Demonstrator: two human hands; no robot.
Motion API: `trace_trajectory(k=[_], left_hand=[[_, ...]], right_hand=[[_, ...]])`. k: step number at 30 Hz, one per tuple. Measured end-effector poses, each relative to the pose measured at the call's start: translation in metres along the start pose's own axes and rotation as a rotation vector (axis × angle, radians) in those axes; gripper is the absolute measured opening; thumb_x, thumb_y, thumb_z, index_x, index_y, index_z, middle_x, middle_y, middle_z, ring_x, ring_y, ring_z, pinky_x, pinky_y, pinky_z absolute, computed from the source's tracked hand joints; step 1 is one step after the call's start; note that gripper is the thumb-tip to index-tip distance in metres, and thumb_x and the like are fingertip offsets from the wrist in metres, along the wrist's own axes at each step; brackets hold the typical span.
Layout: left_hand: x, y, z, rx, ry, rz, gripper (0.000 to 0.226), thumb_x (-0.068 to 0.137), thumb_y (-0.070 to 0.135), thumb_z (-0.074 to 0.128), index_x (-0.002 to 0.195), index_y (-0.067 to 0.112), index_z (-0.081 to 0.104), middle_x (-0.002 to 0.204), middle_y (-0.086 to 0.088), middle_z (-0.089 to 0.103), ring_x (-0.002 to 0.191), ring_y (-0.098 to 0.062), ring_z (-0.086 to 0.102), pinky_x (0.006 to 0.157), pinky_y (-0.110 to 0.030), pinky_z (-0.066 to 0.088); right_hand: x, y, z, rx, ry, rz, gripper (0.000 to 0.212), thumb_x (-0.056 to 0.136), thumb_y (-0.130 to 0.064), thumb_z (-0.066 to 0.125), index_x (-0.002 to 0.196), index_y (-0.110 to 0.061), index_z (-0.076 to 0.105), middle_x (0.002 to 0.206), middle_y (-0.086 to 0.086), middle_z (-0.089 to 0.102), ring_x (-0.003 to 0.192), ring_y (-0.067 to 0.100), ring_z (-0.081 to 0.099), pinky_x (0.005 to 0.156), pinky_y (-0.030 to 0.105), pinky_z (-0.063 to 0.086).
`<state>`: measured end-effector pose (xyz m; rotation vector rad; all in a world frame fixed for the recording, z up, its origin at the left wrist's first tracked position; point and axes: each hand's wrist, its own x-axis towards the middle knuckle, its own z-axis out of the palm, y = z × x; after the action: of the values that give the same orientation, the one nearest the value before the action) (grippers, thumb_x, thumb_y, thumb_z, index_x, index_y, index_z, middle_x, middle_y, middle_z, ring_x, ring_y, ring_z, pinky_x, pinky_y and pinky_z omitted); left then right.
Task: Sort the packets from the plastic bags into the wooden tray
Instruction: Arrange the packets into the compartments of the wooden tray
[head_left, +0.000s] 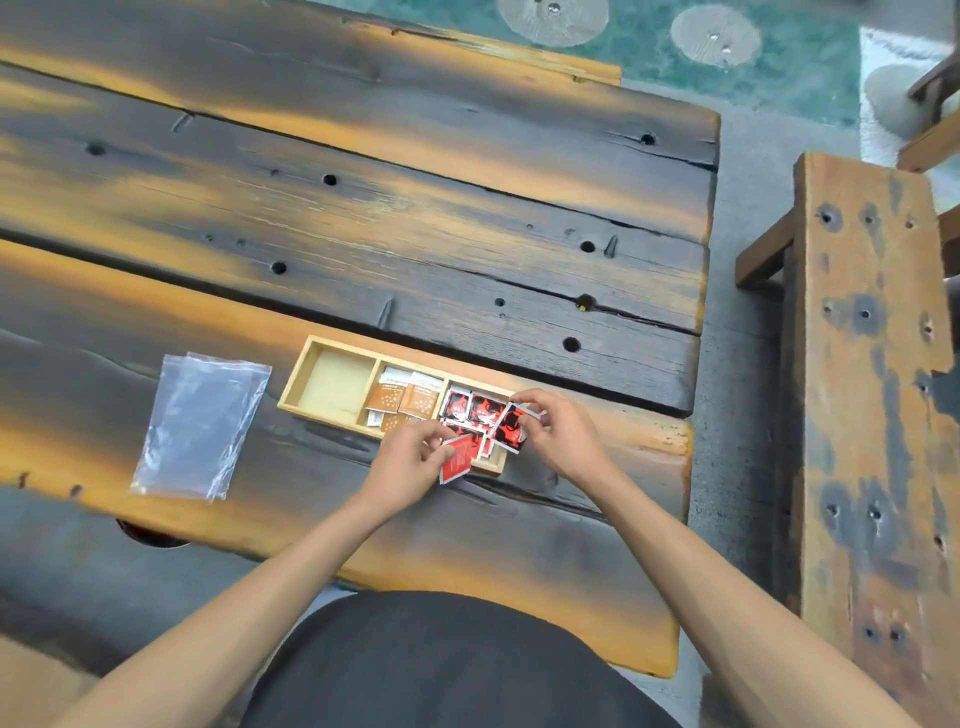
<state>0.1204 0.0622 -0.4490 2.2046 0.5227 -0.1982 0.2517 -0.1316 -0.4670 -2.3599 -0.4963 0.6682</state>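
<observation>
A wooden tray (301, 375) with three compartments lies on the table. Its left compartment holds nothing, the middle one holds brown packets (400, 397), the right one holds red-and-black packets (470, 406). My left hand (410, 462) pinches a red packet (457, 461) at the tray's near edge. My right hand (558, 431) grips a red-and-black packet (510, 427) over the right compartment. Clear plastic bags (200, 423) lie flat to the left of the tray.
The table is of dark, charred planks (363, 208) with holes and gaps; its right edge is close to the tray. A wooden bench (872, 389) stands to the right across a grey floor strip. My dark-clothed lap (447, 670) is at the near edge.
</observation>
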Motion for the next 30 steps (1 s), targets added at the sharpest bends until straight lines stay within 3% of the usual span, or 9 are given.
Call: trace_trajectory(k=[4, 8, 11, 15, 17, 20, 24, 27, 30], left_hand=[[0.012, -0.009, -0.026, -0.029, 0.05, 0.004, 0.01, 0.09, 0.014, 0.071, 0.099, 0.017, 0.073, 0.088, 0.006, 0.06, 0.07, -0.009, 0.064, 0.068, -0.018, 0.05], [0.027, -0.01, -0.037, 0.04, 0.03, 0.16, 0.008, 0.087, 0.012, 0.07, 0.093, 0.017, 0.071, 0.088, 0.005, 0.063, 0.077, -0.007, 0.065, 0.073, -0.027, 0.056], [0.037, -0.008, -0.032, 0.156, 0.025, 0.326, 0.007, 0.087, 0.011, 0.069, 0.091, 0.016, 0.069, 0.087, 0.003, 0.061, 0.077, -0.012, 0.062, 0.068, -0.031, 0.054], [0.051, -0.01, -0.016, 0.336, -0.017, 0.523, 0.007, 0.084, 0.007, 0.069, 0.087, 0.013, 0.068, 0.088, -0.001, 0.061, 0.075, -0.019, 0.059, 0.057, -0.033, 0.051], [0.056, -0.014, -0.008, 0.461, -0.037, 0.578, 0.011, 0.078, 0.005, 0.075, 0.083, 0.013, 0.069, 0.084, -0.003, 0.064, 0.076, -0.023, 0.06, 0.055, -0.034, 0.049], [0.058, -0.021, -0.002, 0.642, -0.071, 0.579, 0.019, 0.069, 0.006, 0.081, 0.084, 0.014, 0.071, 0.089, -0.003, 0.069, 0.087, -0.026, 0.063, 0.07, -0.037, 0.048], [0.06, -0.031, -0.003, 0.724, -0.138, 0.546, 0.031, 0.063, 0.009, 0.085, 0.09, 0.017, 0.074, 0.104, 0.0, 0.073, 0.101, -0.026, 0.065, 0.087, -0.044, 0.049], [0.059, -0.029, -0.005, 0.737, -0.177, 0.538, 0.024, 0.075, 0.028, 0.077, 0.097, 0.019, 0.077, 0.112, 0.003, 0.075, 0.116, -0.025, 0.064, 0.099, -0.053, 0.047], [0.058, -0.026, -0.003, 0.793, -0.229, 0.512, 0.034, 0.086, 0.036, 0.064, 0.113, 0.019, 0.076, 0.122, 0.002, 0.073, 0.131, -0.026, 0.057, 0.11, -0.06, 0.039]], right_hand=[[0.015, -0.02, 0.012, -0.086, -0.07, -0.002, 0.028, 0.097, -0.021, 0.063, 0.122, -0.033, 0.069, 0.112, 0.002, 0.071, 0.103, 0.023, 0.067, 0.088, 0.039, 0.054], [0.028, -0.029, 0.023, -0.206, -0.146, 0.032, 0.032, 0.095, -0.017, 0.063, 0.123, -0.032, 0.072, 0.117, 0.0, 0.073, 0.108, 0.023, 0.067, 0.089, 0.039, 0.055], [0.033, -0.028, 0.031, -0.263, -0.174, 0.074, 0.033, 0.093, -0.019, 0.066, 0.123, -0.031, 0.073, 0.118, -0.002, 0.076, 0.113, 0.019, 0.066, 0.093, 0.036, 0.055], [0.035, -0.024, 0.038, -0.402, -0.155, 0.096, 0.036, 0.094, -0.034, 0.067, 0.129, -0.042, 0.065, 0.108, 0.0, 0.073, 0.115, 0.02, 0.059, 0.083, 0.035, 0.051], [0.035, -0.023, 0.039, -0.434, -0.163, 0.082, 0.037, 0.094, -0.031, 0.065, 0.131, -0.037, 0.064, 0.11, 0.003, 0.074, 0.118, 0.024, 0.06, 0.084, 0.037, 0.053], [0.033, -0.022, 0.038, -0.442, -0.163, 0.05, 0.037, 0.093, -0.026, 0.064, 0.13, -0.029, 0.066, 0.124, 0.003, 0.071, 0.116, 0.027, 0.064, 0.087, 0.038, 0.056], [0.024, -0.019, 0.038, -0.424, -0.136, 0.011, 0.041, 0.095, -0.021, 0.06, 0.135, -0.025, 0.062, 0.127, 0.003, 0.066, 0.111, 0.029, 0.065, 0.081, 0.037, 0.053], [0.015, -0.017, 0.041, -0.388, -0.102, -0.023, 0.039, 0.095, -0.017, 0.058, 0.133, -0.022, 0.063, 0.126, 0.002, 0.063, 0.115, 0.027, 0.061, 0.076, 0.039, 0.055], [0.008, -0.017, 0.046, -0.409, -0.09, -0.057, 0.033, 0.096, -0.016, 0.057, 0.128, -0.02, 0.066, 0.124, 0.002, 0.062, 0.115, 0.025, 0.06, 0.068, 0.043, 0.059]])
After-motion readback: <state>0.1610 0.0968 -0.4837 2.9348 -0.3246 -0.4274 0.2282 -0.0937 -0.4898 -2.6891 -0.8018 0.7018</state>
